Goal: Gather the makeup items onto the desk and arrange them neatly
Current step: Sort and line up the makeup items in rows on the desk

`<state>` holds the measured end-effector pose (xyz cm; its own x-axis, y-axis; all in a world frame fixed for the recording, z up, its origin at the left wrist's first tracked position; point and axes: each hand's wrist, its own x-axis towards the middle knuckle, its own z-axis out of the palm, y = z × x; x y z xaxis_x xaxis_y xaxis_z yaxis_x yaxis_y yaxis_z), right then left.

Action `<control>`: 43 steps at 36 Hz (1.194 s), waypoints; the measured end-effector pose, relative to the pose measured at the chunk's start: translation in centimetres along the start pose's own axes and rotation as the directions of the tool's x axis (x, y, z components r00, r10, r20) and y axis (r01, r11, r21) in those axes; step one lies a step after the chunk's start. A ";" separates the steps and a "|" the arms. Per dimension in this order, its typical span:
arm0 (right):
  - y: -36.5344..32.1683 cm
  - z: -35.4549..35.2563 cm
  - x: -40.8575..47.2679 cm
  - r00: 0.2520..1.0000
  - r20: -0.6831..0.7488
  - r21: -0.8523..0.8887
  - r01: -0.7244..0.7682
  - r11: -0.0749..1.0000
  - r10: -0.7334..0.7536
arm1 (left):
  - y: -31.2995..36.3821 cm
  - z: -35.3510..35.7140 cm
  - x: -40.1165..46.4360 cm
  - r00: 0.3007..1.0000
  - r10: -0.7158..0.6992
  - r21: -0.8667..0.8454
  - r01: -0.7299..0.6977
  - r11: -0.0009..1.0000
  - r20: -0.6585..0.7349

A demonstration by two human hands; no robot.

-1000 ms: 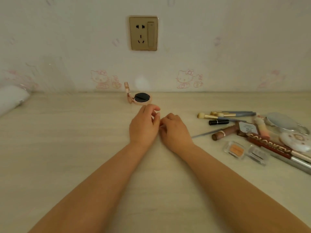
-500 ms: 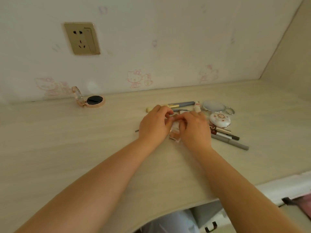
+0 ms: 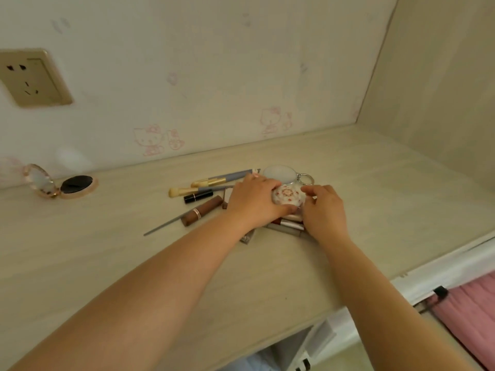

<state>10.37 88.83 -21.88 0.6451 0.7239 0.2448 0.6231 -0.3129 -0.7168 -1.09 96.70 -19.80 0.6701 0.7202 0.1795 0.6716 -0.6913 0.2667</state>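
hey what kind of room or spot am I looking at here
Probably a bedroom desk nook used for makeup: a pale wood desk, cartoon-cat wallpaper with a wall socket, and an open compact beside scattered cosmetics.

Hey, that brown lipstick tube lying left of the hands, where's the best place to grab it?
Pinch the brown lipstick tube across its middle from above. It lies flat and slanted on the desk, long sides clear; the thin grey stick sits close at its lower end.
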 end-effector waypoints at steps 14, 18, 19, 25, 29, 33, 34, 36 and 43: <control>-2.2 -1.2 -0.2 0.987 0.028 0.165 0.151 0.975 -0.158 | 0.2 -1.5 -0.7 0.969 -0.159 -0.356 0.084 0.931 -0.188; -5.2 -0.1 -0.9 0.983 0.051 0.372 0.144 0.917 -0.175 | -1.6 -3.3 -2.5 0.943 -0.261 -0.626 0.077 0.776 -0.208; -6.1 0.3 -1.2 0.982 0.065 0.412 0.137 0.901 -0.179 | -2.2 -3.7 -3.0 0.935 -0.286 -0.655 0.082 0.751 -0.210; -11.1 4.4 -3.5 0.936 0.280 0.578 0.014 0.816 -0.214 | -7.1 -6.0 -7.0 0.882 -0.428 -0.789 0.117 0.603 -0.196; -14.8 8.1 -5.6 0.846 0.459 0.605 -0.073 0.793 -0.272 | -11.2 -7.3 -10.4 0.848 -0.483 -0.777 0.150 0.611 -0.216; -18.5 11.7 -8.0 0.736 0.591 0.615 -0.147 0.775 -0.330 | -14.7 -8.3 -14.0 0.809 -0.543 -0.754 0.208 0.623 -0.225; -19.3 12.4 -8.6 0.721 0.605 0.610 -0.147 0.779 -0.338 | -15.4 -8.6 -14.9 0.804 -0.545 -0.732 0.221 0.645 -0.237; -20.7 13.6 -9.8 0.696 0.629 0.597 -0.147 0.789 -0.346 | -16.7 -9.1 -16.4 0.794 -0.547 -0.675 0.252 0.693 -0.266; -22.0 17.0 -13.3 0.658 0.648 0.629 -0.176 0.758 -0.384 | -19.0 -8.2 -19.7 0.805 -0.401 -0.403 0.223 0.888 -0.438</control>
<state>-19.44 96.53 -20.49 -0.1014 0.9948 0.0135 0.0802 0.0217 -0.9965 -29.66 96.09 -20.63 0.1314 0.8821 0.4524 0.6179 -0.4298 0.6584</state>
